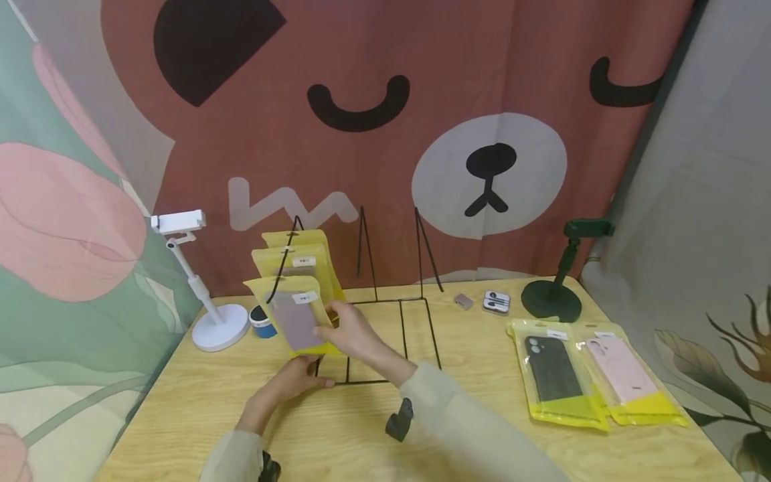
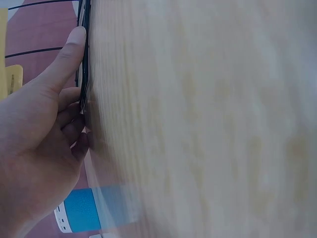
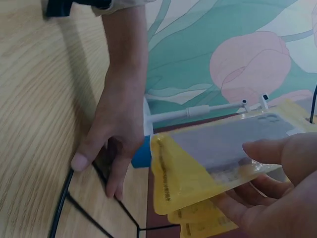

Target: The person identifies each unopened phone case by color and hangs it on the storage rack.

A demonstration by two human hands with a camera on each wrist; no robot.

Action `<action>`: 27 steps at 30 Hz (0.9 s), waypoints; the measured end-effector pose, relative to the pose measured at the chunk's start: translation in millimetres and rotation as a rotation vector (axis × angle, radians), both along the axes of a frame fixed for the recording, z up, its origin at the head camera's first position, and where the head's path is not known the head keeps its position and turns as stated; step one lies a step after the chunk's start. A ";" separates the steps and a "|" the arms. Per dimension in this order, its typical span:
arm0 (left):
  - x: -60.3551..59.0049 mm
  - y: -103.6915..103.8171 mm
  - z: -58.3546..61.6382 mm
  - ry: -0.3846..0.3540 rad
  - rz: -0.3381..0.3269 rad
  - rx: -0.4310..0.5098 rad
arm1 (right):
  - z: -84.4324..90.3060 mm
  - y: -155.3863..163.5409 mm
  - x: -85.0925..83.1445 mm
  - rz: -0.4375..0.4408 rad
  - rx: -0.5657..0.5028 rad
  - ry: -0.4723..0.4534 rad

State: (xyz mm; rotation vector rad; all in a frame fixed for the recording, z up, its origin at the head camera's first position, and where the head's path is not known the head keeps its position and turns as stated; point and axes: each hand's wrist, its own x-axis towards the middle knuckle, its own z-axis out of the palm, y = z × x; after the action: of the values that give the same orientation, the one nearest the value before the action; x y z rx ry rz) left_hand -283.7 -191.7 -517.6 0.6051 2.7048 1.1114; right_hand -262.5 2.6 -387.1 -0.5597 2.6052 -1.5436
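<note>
My right hand (image 1: 357, 333) pinches the front yellow-edged pouch (image 1: 296, 321), thumb on its front and fingers behind. Inside the pouch shows a greyish-purple phone case (image 3: 225, 144). Behind it, more such pouches (image 1: 289, 241) hang in a row on a hook of the black wire display rack (image 1: 402, 335). At the rack's front left corner, my left hand (image 1: 293, 380) holds the base wire, its thumb (image 2: 69, 54) along the wire and its other fingers curled beside it. The right wrist view shows the left hand (image 3: 121, 129) at that same corner.
Two pouched phone cases, one black (image 1: 553, 368) and one pink (image 1: 623, 371), lie at the right. A white phone stand (image 1: 219, 327) and a blue-and-white cylinder (image 1: 262, 324) stand left. Back right are a dark green stand (image 1: 551, 300), boxed earphones (image 1: 496, 302) and a small pinkish-grey piece (image 1: 463, 301).
</note>
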 end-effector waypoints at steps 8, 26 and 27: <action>-1.1 0.5 -3.4 0.031 -0.003 -0.078 | -16.8 32.6 6.2 0.049 -0.041 0.014; 1.2 0.9 3.6 -0.017 0.006 -0.092 | -46.2 179.0 40.4 -0.194 0.059 0.056; 1.2 0.7 3.8 -0.018 -0.004 -0.093 | -48.4 189.1 42.5 -0.218 0.077 0.057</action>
State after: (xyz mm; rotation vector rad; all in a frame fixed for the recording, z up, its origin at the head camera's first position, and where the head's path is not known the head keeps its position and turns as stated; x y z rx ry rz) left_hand -282.5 -191.0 -513.9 0.5832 2.7210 0.9791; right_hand -220.0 191.7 -435.5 -0.3267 2.8369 -1.4948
